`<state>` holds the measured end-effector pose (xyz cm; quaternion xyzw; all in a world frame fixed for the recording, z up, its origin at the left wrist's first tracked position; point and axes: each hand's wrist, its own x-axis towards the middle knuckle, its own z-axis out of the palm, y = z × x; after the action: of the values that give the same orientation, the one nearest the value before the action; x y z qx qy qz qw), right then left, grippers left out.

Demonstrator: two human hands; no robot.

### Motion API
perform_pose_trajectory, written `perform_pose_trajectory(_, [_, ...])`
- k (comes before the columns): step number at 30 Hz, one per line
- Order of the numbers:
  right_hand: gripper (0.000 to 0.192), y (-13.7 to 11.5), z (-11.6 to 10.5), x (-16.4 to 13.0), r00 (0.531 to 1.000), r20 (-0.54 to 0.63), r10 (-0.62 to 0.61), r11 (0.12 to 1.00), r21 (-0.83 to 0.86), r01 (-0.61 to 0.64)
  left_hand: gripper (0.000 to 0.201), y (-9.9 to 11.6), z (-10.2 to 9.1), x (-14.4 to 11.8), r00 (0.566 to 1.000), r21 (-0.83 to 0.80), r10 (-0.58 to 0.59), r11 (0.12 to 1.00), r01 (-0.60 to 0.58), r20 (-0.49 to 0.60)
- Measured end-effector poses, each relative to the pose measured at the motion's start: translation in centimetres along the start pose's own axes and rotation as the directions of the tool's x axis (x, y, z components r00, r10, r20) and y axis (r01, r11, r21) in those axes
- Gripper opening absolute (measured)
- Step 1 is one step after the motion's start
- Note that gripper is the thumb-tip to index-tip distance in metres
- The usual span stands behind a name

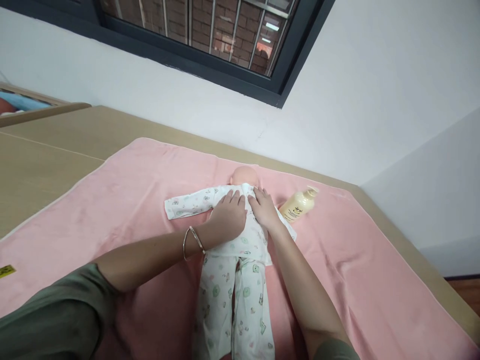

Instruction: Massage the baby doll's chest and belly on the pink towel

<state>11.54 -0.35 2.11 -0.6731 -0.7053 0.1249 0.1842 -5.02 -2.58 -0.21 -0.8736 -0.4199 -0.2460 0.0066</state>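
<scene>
Doll [240, 280] in printed pyjamas, lying flat along pink towel [356, 280] on bench [45, 165], legs nearest camera. Left hand [227, 217], bangle [193, 242] on wrist, flat on doll's chest, fingers spread, gripping nothing. Right hand [264, 207] just beside it, palm down on doll's upper chest, likewise open. Doll's head beyond fingertips. Cream pump bottle [300, 205] lying on towel right of doll. Wall, barred window [210, 30] behind.

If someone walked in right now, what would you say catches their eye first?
Most likely the baby doll in printed white pyjamas, lying in the middle of the pink towel. The left hand and right hand rest flat on its chest. A cream pump bottle lies just right of the doll.
</scene>
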Motion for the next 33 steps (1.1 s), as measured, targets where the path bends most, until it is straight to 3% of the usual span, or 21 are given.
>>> perform_pose_trajectory(5, [0.057, -2.5, 0.1, -2.3, 1.000, -0.018, -0.012, 0.977, -0.211, 0.007, 0.042, -3.0, -0.2, 2.3, 0.985, -0.090, -0.163, 0.983, 0.158, -0.052])
perform_pose_trajectory(9, [0.052, -4.7, 0.2, -4.3, 0.999, -0.036, -0.041, 0.948, -0.316, 0.027, 0.048, -4.7, 0.2, 3.4, 0.957, -0.117, -0.287, 0.950, 0.290, 0.045])
perform_pose_trajectory(11, [0.052, -4.4, 0.2, -4.1, 0.999, -0.035, -0.042, 0.958, -0.285, 0.030, 0.047, -4.3, 0.4, 3.1, 0.961, -0.091, -0.269, 0.958, 0.273, 0.060])
perform_pose_trajectory(17, [0.048, -0.7, -1.1, -1.2, 1.000, -0.007, 0.010, 1.000, 0.009, -0.010, 0.042, -1.7, -0.1, 1.5, 0.993, -0.068, -0.090, 0.994, 0.084, -0.076])
perform_pose_trajectory(21, [0.045, -0.5, -2.5, -1.5, 0.987, -0.141, 0.073, 0.997, 0.006, -0.072, 0.036, -1.7, -2.5, 2.1, 0.970, -0.274, -0.243, 0.934, 0.227, -0.026])
perform_pose_trajectory(24, [0.052, -1.8, -2.2, -2.4, 0.959, -0.282, -0.025, 0.999, -0.030, 0.017, 0.039, -2.5, -4.7, 2.8, 0.924, -0.432, -0.382, 0.838, 0.334, -0.028])
perform_pose_trajectory(27, [0.054, -3.2, -0.6, -3.1, 0.964, -0.190, -0.187, 0.982, -0.067, 0.178, 0.043, -3.3, -6.2, 3.2, 0.892, -0.515, -0.445, 0.784, 0.345, -0.081])
perform_pose_trajectory(30, [0.054, -3.8, 0.5, -3.4, 0.971, -0.047, -0.232, 0.970, -0.087, 0.228, 0.043, -4.0, -6.6, 3.3, 0.871, -0.559, -0.474, 0.760, 0.332, -0.129])
perform_pose_trajectory(33, [0.056, -3.8, 0.7, -3.4, 0.971, -0.127, -0.203, 0.977, -0.084, 0.194, 0.041, -4.4, -6.7, 3.3, 0.859, -0.590, -0.479, 0.751, 0.295, -0.180])
